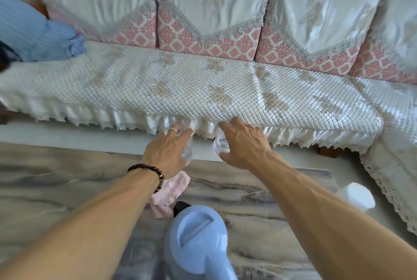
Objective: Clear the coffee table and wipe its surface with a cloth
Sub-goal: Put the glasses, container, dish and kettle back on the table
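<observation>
The left hand [168, 150] is gripping a clear drinking glass [187, 151] and the right hand [242, 144] is gripping another clear glass [220, 145], both at the marble coffee table's [56, 180] far edge. A pink cloth [171, 191] is lying just near of them, beside a blue kettle [196, 243].

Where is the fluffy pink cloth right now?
The fluffy pink cloth lies on the marble-patterned coffee table, partly under the left forearm, just beyond the pale blue plastic jug.

Two glasses, a cloth, a marbled table

Clear glass [188, 148] upright under left hand [167, 151]; second clear glass [220, 146] upright under right hand [243, 146]; crumpled pink cloth [171, 191] beneath left wrist on the coffee table [56, 180].
</observation>
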`<state>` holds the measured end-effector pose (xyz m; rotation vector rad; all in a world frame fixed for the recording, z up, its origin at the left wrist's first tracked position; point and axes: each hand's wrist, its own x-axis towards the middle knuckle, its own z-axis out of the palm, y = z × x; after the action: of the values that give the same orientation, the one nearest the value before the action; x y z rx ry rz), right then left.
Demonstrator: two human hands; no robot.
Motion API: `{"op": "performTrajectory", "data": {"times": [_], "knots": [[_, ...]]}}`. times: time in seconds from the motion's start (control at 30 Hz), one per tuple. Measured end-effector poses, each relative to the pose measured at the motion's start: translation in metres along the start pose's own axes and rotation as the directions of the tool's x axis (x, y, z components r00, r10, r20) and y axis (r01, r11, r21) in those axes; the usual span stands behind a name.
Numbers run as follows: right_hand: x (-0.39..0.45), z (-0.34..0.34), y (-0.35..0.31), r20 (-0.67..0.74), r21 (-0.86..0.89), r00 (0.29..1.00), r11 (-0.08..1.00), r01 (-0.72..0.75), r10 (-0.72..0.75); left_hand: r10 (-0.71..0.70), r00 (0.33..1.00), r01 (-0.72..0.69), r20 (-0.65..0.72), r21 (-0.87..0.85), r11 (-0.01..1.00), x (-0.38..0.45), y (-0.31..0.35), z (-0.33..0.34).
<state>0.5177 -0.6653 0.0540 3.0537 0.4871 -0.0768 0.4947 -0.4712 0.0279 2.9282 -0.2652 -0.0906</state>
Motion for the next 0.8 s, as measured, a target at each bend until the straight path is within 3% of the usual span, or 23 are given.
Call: {"op": "performTrajectory", "data": {"times": [0.23, 0.53, 0.8], "knots": [[0.062, 0.009, -0.198, 0.033, 0.054, 0.999, 0.998, 0.019, -0.021, -0.085, 0.996, 0.085, 0.034, -0.003, 0.996, -0.062, -0.209, -0.019], [0.136, 0.057, -0.43, 0.095, 0.133, 0.968, 0.967, 0.218, -0.231, -0.27, 0.963, 0.27, 0.002, -0.026, 0.963, -0.124, -0.425, -0.007], [0.191, 0.096, -0.524, 0.134, 0.142, 0.941, 0.946, 0.292, -0.311, -0.375, 0.927, 0.374, -0.022, -0.058, 0.926, -0.12, -0.541, 0.024]]}}
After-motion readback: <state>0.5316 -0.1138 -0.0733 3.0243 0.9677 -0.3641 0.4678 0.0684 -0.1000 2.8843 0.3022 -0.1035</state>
